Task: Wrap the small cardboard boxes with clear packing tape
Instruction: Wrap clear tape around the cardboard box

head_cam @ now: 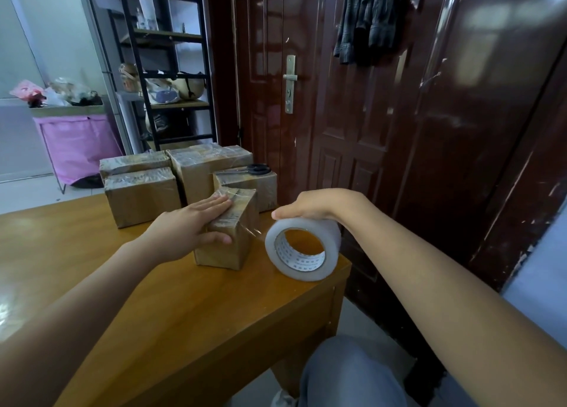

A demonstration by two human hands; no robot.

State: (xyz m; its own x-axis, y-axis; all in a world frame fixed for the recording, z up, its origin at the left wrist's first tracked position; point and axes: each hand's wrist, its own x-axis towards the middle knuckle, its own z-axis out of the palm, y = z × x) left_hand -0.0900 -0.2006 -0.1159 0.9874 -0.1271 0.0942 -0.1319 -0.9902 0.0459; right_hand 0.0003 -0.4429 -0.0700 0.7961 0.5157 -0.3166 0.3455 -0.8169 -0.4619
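Box in hand: small cardboard box point(228, 231) at frame centre on the counter point(129, 299), upright.
Left hand point(187, 225): fingers flat on the box top, pressing, thumb on its near face.
Right hand point(310, 205): grasping the tape roll point(302, 248) from above, just right of the box.
Key relation: a taut tape strip point(256, 231) joins the box's right edge to the roll; the right hand is nearer the roll.
Count: five boxes, one roll, one pair of scissors point(253, 169) on a rear box.
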